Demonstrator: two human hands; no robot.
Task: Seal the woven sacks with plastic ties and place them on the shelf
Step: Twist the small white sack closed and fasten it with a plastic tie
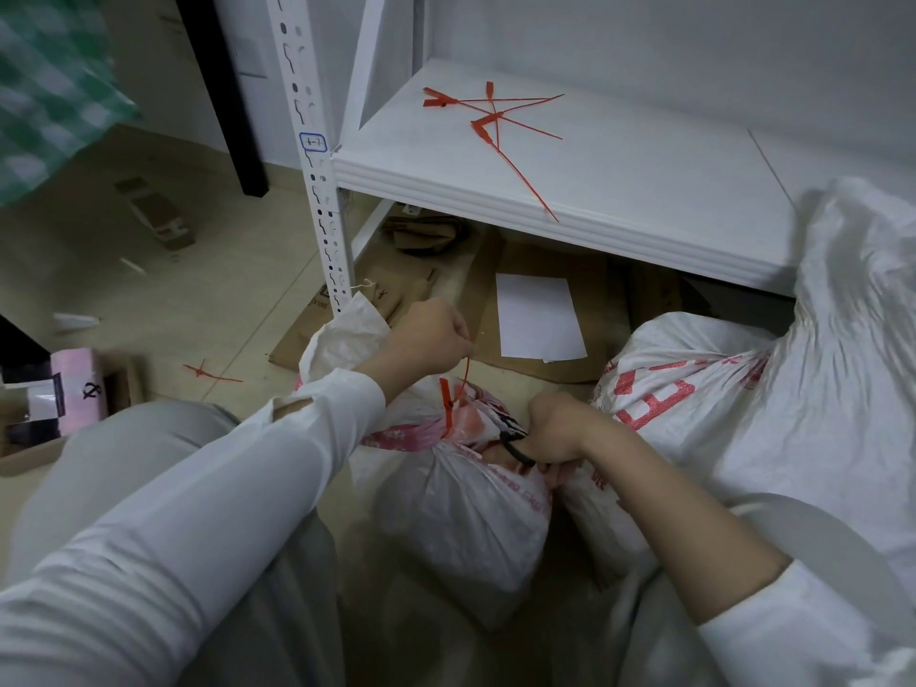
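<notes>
At the far left a pink box (79, 389) sits on the floor, and a stray red tie (210, 373) lies on the tiles just beside the person's knee. Further in, the left grip (432, 339) is clenched round the free tail of a red plastic tie (447, 400), drawing it upward. The tie's loop circles the gathered neck of a white woven sack (461, 513), which stands on the floor between the knees, in front of the shelf. Above and behind it, spare ties (495, 119) lie scattered on the white shelf (644, 190), and a sheet of paper (538, 324) rests on cardboard below. The right grip (555, 431) is closed on the bunched mouth of the sack and holds it steady; something dark shows under its fingers, but what it is cannot be told. To the right a second sack (689, 339) with red print leans close by. The step in hand looks like cinching the seal on the first sack. The next move likely calls for a firm, straight pull on the tail until the neck is tight, with the right grip bracing the fabric so the gathers do not slip out, and then a lift onto the shelf.
</notes>
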